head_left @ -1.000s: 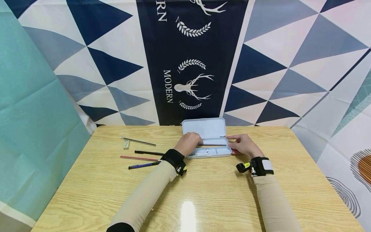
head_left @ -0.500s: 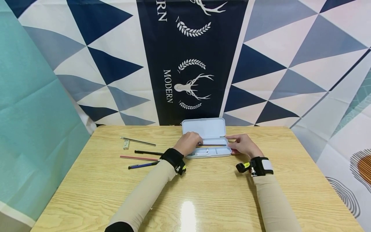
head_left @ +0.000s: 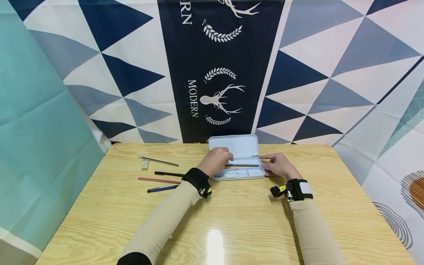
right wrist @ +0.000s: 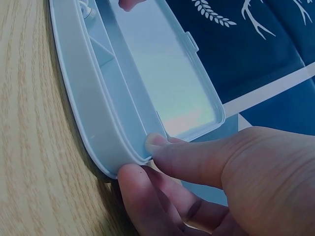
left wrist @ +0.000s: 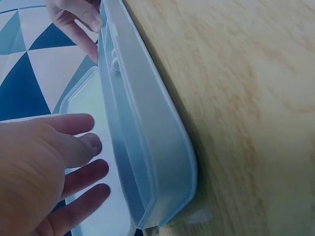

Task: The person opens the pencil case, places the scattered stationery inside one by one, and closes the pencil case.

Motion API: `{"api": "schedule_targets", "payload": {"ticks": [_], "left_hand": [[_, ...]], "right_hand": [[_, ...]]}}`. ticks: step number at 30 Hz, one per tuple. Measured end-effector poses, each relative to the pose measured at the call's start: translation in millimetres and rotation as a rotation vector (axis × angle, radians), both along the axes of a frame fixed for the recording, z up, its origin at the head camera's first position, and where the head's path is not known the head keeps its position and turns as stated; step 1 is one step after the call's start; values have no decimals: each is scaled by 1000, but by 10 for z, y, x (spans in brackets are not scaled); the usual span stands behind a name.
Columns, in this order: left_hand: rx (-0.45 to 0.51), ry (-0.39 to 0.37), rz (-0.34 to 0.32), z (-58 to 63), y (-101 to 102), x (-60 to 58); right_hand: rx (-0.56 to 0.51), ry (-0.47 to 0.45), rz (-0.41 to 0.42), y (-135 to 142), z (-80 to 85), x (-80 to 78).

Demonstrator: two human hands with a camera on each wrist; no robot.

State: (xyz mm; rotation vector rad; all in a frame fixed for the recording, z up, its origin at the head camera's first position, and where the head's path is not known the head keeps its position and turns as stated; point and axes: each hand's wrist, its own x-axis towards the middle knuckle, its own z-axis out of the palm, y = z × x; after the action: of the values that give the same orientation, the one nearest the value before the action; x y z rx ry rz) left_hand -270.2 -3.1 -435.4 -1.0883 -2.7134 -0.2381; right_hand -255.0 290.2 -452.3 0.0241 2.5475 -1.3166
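A light blue pencil case (head_left: pixel 246 173) lies near the back of the table, its lid (head_left: pixel 233 145) raised. A dark pencil (head_left: pixel 243 165) lies lengthwise inside, partly behind my left hand (head_left: pixel 215 161). In the left wrist view that hand's fingers (left wrist: pixel 81 150) are spread loosely over the case, with nothing between them. At the right end, my right hand (head_left: pixel 279 166) pinches the case wall; the right wrist view shows the thumb (right wrist: pixel 160 145) on the inner side of the rim and a finger (right wrist: pixel 135 189) outside it.
Left of the case lie a grey pencil (head_left: pixel 160 161), a small eraser (head_left: pixel 144 165), a black pen (head_left: pixel 169 173), a pink pencil (head_left: pixel 157 180) and a blue pen (head_left: pixel 162 189). A patterned cloth (head_left: pixel 218 73) hangs behind the table (head_left: pixel 251 221).
My left hand has lifted slightly from the pencil in the case and its forearm has shifted a little left. My right hand keeps its grip on the case's end.
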Motion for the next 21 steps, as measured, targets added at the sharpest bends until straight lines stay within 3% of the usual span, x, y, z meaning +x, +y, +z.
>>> {"api": "schedule_targets", "payload": {"ticks": [15,21], "left_hand": [[-51,125,5,-37,-49,90],[-79,122,14,-37,-75,155]], "right_hand": [[7,4,-2,-3,9,17],[1,5,-1,-6,13,17]]}}
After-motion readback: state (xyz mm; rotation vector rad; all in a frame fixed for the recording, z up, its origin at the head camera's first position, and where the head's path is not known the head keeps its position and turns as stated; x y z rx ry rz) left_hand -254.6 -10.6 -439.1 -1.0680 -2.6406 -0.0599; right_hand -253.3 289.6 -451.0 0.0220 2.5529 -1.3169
